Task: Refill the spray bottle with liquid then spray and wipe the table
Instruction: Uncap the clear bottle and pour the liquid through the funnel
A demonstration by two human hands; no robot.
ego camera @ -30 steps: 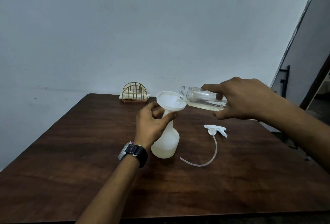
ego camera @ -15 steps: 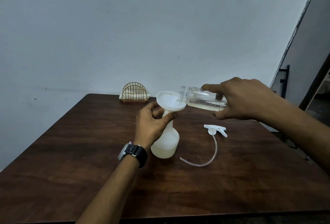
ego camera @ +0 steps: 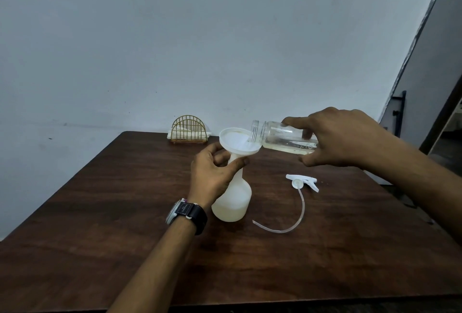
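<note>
Your left hand (ego camera: pixel 215 175) grasps neck of white translucent plastic spray bottle (ego camera: pixel 233 200), frame centre, so white plastic funnel (ego camera: pixel 238 141) stays steady. Your right hand (ego camera: pixel 342 137) clenched around clear glass jar (ego camera: pixel 282 137), tipped nearly flat, mouth over funnel. White trigger sprayer head with tube (ego camera: pixel 301 181) lies right of bottle, apart; dark wooden table (ego camera: pixel 100 212) has wide room lower left for wiping.

1. Two hands are being seen: the left hand (ego camera: pixel 212 175) and the right hand (ego camera: pixel 342 137).
2. One spray bottle (ego camera: pixel 233 200), white and translucent, is being counted on the table (ego camera: pixel 100 212).
3. One white funnel (ego camera: pixel 238 141) is being shown in the bottle's neck.
4. One clear jar (ego camera: pixel 282 137) is being held tilted over the funnel.
5. One detached spray head (ego camera: pixel 302 181) with a single dip tube is being counted.
6. One gold wire napkin holder (ego camera: pixel 189 129) is being seen at the far edge.
7. One wristwatch (ego camera: pixel 186 215) is being worn.
</note>
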